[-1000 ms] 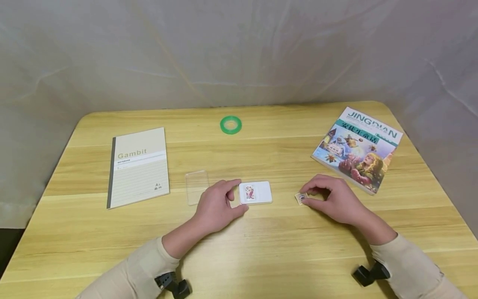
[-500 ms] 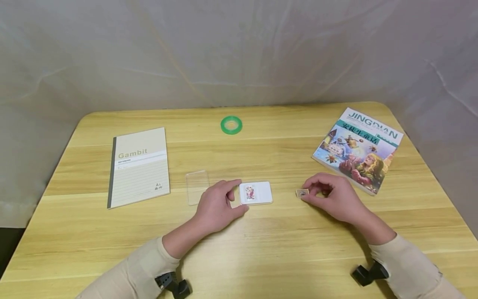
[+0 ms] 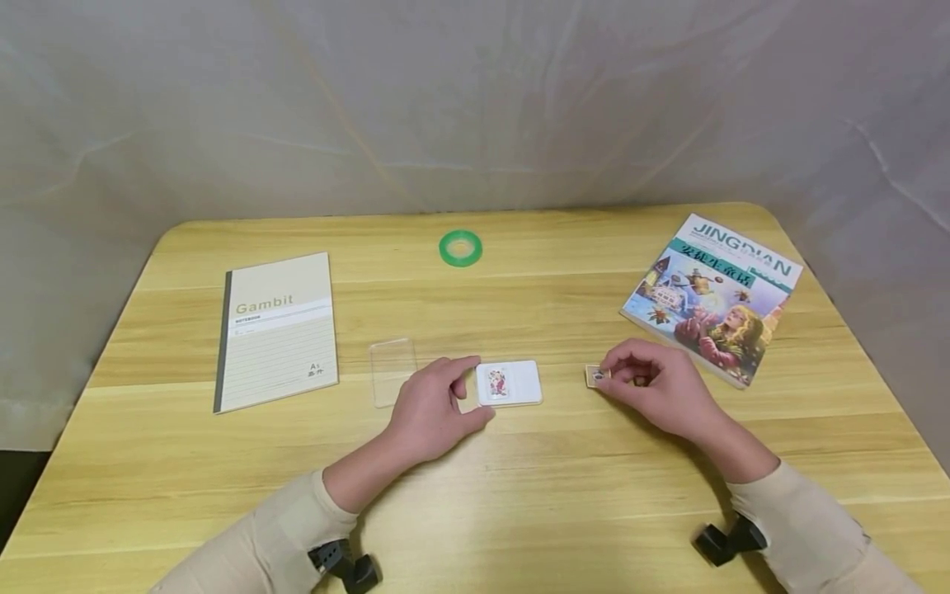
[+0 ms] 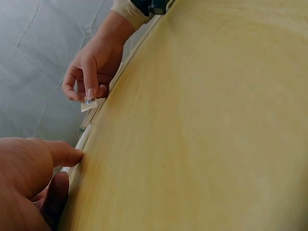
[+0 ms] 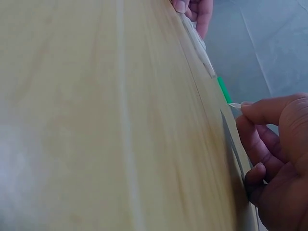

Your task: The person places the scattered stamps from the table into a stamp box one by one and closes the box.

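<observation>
A small stamp-like square (image 3: 596, 377) with a dark round picture is pinched between thumb and forefinger of my right hand (image 3: 660, 389). The left wrist view shows that square (image 4: 88, 104) raised off the table; in the right wrist view it appears edge-on. My left hand (image 3: 430, 412) holds the left end of a flat clear case with a white insert (image 3: 525, 382), thumb on the near side and forefinger on the far side. On the insert's left half lies a little stamp-like picture of a colourful figure (image 3: 496, 382). Left of it, a clear plastic lid (image 3: 389, 371) lies partly behind the left hand.
A Gambit notebook (image 3: 278, 355) lies at the left of the wooden table (image 3: 519, 511). A green tape roll (image 3: 460, 248) stands flat at the back middle. A thick picture-covered book (image 3: 712, 297) lies at the back right, just beyond the right hand.
My right hand has shifted slightly left and away from me, and the small square has turned in its fingers. The left hand and the case have stayed put.
</observation>
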A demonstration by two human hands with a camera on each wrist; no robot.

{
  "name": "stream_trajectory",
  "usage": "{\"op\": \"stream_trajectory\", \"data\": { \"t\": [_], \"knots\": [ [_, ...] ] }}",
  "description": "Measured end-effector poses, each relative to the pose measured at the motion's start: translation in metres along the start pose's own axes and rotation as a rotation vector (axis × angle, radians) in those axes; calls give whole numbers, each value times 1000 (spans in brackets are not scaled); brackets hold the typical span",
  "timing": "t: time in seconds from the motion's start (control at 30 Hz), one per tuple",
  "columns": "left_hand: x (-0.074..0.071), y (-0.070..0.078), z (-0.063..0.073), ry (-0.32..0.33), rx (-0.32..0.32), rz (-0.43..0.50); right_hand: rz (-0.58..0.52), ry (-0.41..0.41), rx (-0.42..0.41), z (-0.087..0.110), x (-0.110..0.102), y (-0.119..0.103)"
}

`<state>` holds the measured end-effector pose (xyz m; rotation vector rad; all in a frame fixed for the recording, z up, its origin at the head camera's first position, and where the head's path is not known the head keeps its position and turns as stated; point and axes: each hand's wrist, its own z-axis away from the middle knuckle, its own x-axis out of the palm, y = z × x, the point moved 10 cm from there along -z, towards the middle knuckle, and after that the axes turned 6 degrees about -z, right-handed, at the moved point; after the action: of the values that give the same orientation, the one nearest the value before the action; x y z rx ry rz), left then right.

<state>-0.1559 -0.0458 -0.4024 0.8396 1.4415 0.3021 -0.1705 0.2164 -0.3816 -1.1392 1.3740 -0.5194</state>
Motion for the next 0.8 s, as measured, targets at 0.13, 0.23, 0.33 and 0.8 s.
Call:
{"op": "stream_trajectory", "data": {
  "t": [0.13, 0.23, 0.33, 0.8],
  "knots": [
    [0, 0, 0, 1, 6, -6, 10, -9, 26, -1, 2, 1],
    [0, 0, 0, 2, 10, -10, 6, -23, 46, -2, 5, 0],
    [0, 0, 0, 4, 14, -15, 2, -33, 58, -4, 10, -3],
    [0, 1, 0, 0, 5, -11, -88, -79, 62, -16, 33, -7]
  ]
}}
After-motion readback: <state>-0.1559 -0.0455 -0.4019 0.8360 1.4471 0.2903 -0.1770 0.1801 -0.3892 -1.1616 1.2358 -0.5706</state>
